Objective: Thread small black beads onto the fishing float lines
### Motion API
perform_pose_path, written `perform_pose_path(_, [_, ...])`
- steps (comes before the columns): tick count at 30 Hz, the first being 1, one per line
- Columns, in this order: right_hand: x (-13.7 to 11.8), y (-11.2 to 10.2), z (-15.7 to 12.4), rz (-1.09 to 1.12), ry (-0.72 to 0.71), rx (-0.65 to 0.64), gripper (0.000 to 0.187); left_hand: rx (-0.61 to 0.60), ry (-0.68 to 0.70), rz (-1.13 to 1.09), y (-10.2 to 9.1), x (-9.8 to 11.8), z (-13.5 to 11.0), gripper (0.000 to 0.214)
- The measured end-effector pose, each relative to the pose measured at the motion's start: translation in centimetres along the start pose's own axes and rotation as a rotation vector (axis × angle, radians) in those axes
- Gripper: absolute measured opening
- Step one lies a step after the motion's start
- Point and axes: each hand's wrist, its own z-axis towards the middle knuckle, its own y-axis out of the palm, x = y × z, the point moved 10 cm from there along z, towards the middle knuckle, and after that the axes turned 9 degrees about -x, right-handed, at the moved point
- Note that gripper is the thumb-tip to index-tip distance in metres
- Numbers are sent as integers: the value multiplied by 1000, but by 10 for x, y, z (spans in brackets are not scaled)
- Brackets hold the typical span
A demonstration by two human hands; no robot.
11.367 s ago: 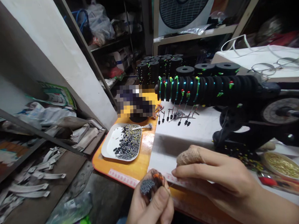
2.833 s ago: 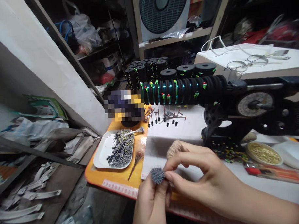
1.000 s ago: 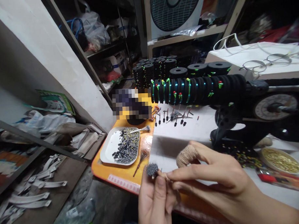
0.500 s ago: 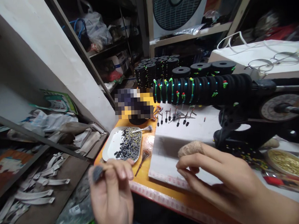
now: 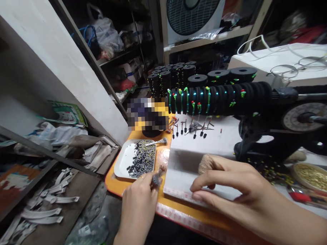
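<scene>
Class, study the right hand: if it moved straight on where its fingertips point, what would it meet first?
The right hand would probably meet the left hand first; their relative heights are unclear.

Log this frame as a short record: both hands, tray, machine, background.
Left hand: gripping a grey-tipped bundle, by the near edge of the tray
Right hand: above the white surface, thumb and index tips close together; any small item between them cannot be told
Tray: white, holding small grey, black and yellow pieces
Machine: ridged black cylinder with green strands, lying horizontally
Background: fan, shelving
</scene>
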Motion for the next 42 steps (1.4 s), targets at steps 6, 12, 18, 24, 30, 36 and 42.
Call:
perform_pose_path(6, [-1,-1,0,19,-10,31,16,151,47,-166,-16,4,-12,10])
perform_pose_path(12, [3,2,0,233,-74,96,12,280,-66,-1078,15,7,-28,13])
perform_pose_path(18, [7,-6,-4,234,-76,198,11,366,-12,-1243,30,35,-33,19])
perform_pose_path(24, [10,-6,-4,236,-50,209,12,440,187,-1057,14,57,-36,8])
perform_pose_path(30, [7,-3,-4,183,-47,210,14,366,-164,-1296,39,32,-33,36])
perform_pose_path(36, [7,-5,-3,211,-83,175,15,151,-279,-1476,53,29,-29,44])
perform_pose_path(42, [9,-15,1,174,-88,155,13,101,-231,-1484,43,33,-29,40])
